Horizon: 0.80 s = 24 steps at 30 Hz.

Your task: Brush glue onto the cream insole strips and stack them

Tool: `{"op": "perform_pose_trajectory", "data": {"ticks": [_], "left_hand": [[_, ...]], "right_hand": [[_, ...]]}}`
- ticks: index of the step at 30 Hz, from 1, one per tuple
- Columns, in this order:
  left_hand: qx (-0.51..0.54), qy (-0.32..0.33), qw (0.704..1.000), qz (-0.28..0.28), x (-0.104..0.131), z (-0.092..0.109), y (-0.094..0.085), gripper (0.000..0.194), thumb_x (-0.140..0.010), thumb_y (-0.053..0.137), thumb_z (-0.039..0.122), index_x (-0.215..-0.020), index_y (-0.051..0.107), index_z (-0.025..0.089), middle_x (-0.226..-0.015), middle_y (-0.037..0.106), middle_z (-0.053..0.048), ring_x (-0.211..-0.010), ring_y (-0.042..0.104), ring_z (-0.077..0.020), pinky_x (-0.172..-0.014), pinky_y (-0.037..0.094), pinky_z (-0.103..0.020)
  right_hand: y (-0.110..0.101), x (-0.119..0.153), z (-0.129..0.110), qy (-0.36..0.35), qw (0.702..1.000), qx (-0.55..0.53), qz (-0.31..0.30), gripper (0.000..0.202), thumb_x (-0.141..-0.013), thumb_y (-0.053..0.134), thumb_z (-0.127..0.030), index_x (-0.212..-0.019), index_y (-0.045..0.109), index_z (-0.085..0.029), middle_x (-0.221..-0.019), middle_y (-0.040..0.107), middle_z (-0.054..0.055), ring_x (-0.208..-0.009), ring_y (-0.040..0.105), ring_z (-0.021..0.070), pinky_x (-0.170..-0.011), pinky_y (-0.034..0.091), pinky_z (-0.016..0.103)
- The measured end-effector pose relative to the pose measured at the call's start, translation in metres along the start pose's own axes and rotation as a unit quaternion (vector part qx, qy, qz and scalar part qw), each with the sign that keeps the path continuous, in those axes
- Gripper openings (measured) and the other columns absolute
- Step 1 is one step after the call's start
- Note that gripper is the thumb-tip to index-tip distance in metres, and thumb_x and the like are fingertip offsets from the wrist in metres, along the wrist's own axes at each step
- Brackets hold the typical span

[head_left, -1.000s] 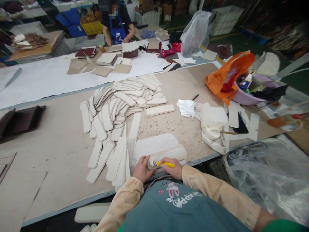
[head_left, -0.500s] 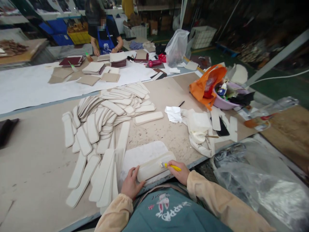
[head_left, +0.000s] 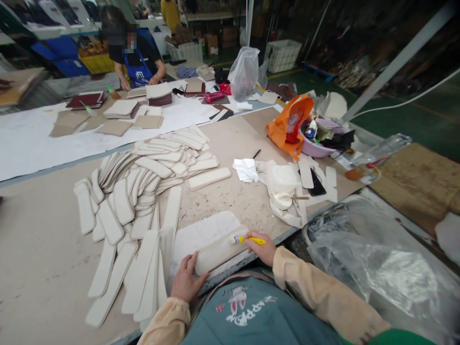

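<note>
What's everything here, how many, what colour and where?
Brush: one, yellow, in right hand
Strip: seemingly one, cream, under brush
Other strips: many, cream, heaped left
Basin: one, purple, upper right
Bag: one, orange, left of basin
Bottle: one, clear, right of basin
Co-worker: one, black-and-blue clothes, upper left
Background clutter: uncountable, mixed, far side
Apron: one, teal, bottom centre
Left hand: one, beige-sleeved, at strip's end
Right hand: one, beige-sleeved, on brush
</note>
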<state>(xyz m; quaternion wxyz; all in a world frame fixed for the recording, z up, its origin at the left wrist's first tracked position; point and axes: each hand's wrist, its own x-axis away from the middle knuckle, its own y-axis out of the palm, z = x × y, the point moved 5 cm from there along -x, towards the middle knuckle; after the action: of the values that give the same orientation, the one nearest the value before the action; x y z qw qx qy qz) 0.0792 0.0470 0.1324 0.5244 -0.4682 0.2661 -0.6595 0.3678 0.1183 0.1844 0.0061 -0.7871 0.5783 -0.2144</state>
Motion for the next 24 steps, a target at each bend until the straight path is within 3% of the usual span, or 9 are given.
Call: {"op": "perform_pose_trajectory", "data": {"ticks": [3,8,12,16,18,20,22,24], "left_hand": [[-0.012,0.001,1.000,-0.002,0.000,-0.001,0.001,0.067,-0.076,0.054,0.046,-0.135,0.034,0.023,-0.129,0.041,-0.009,-0.101,0.056,-0.0211,-0.082,0.048,-0.031],[-0.032,-0.022,0.999,-0.022,0.001,0.005,-0.003,0.069,-0.074,0.055,0.043,-0.136,0.033,0.022,-0.133,0.039,-0.010,-0.105,0.054,-0.0229,-0.082,0.047,-0.032],[-0.015,-0.036,0.999,-0.021,0.003,0.006,-0.005,0.078,-0.070,0.061,0.042,-0.138,0.029,0.022,-0.135,0.038,-0.010,-0.110,0.052,-0.0240,-0.088,0.045,-0.033],[0.050,-0.044,0.998,0.008,0.010,0.003,-0.004,0.102,-0.060,0.070,0.043,-0.142,0.016,0.015,-0.136,0.037,-0.014,-0.111,0.050,-0.0256,-0.091,0.045,-0.034],[0.080,-0.057,0.995,0.026,0.015,0.001,-0.007,0.093,-0.063,0.068,0.044,-0.139,0.025,0.014,-0.134,0.040,-0.016,-0.099,0.057,-0.0232,-0.085,0.048,-0.035],[0.094,-0.064,0.991,0.069,0.021,-0.003,-0.018,0.066,-0.071,0.060,0.043,-0.129,0.043,0.016,-0.127,0.047,-0.014,-0.090,0.059,-0.0206,-0.083,0.050,-0.036],[0.079,-0.067,0.983,0.149,0.027,-0.011,-0.039,0.043,-0.079,0.052,0.039,-0.116,0.054,0.018,-0.117,0.054,-0.012,-0.096,0.058,-0.0209,-0.087,0.048,-0.037],[0.040,-0.084,0.964,0.249,0.035,-0.025,-0.067,0.033,-0.082,0.049,0.036,-0.109,0.058,0.019,-0.110,0.059,-0.012,-0.105,0.054,-0.0225,-0.094,0.044,-0.040]], "right_hand": [[0.003,-0.009,0.013,0.046,0.999,-0.015,0.016,0.021,-0.082,0.046,-0.036,-0.081,0.059,-0.019,-0.052,0.054,-0.005,-0.047,0.047,0.0096,-0.050,0.038,0.020],[-0.032,-0.009,0.018,0.058,0.996,-0.015,0.065,0.023,-0.081,0.047,-0.040,-0.081,0.058,-0.019,-0.052,0.054,-0.005,-0.046,0.046,0.0103,-0.047,0.037,0.021],[-0.058,-0.007,0.017,0.024,0.992,-0.018,0.120,0.031,-0.082,0.048,-0.047,-0.088,0.058,-0.019,-0.059,0.056,-0.002,-0.046,0.046,0.0105,-0.045,0.039,0.021],[-0.063,-0.007,0.025,-0.036,0.985,0.016,0.170,0.039,-0.081,0.048,-0.052,-0.100,0.057,-0.018,-0.078,0.064,0.005,-0.061,0.058,0.0148,-0.057,0.050,0.025],[-0.058,-0.006,0.032,-0.066,0.984,0.079,0.146,0.039,-0.080,0.050,-0.051,-0.103,0.058,-0.020,-0.091,0.066,0.007,-0.073,0.063,0.0179,-0.069,0.052,0.029],[-0.055,-0.005,0.043,-0.094,0.979,0.125,0.127,0.039,-0.080,0.050,-0.052,-0.102,0.059,-0.022,-0.102,0.065,0.008,-0.085,0.064,0.0212,-0.080,0.051,0.034],[-0.054,-0.004,0.056,-0.103,0.977,0.145,0.118,0.040,-0.079,0.049,-0.054,-0.102,0.059,-0.024,-0.105,0.065,0.007,-0.091,0.064,0.0236,-0.084,0.051,0.036],[-0.054,-0.007,0.067,-0.107,0.976,0.155,0.112,0.042,-0.078,0.048,-0.056,-0.103,0.059,-0.025,-0.105,0.065,0.007,-0.094,0.063,0.0250,-0.085,0.051,0.037]]}}
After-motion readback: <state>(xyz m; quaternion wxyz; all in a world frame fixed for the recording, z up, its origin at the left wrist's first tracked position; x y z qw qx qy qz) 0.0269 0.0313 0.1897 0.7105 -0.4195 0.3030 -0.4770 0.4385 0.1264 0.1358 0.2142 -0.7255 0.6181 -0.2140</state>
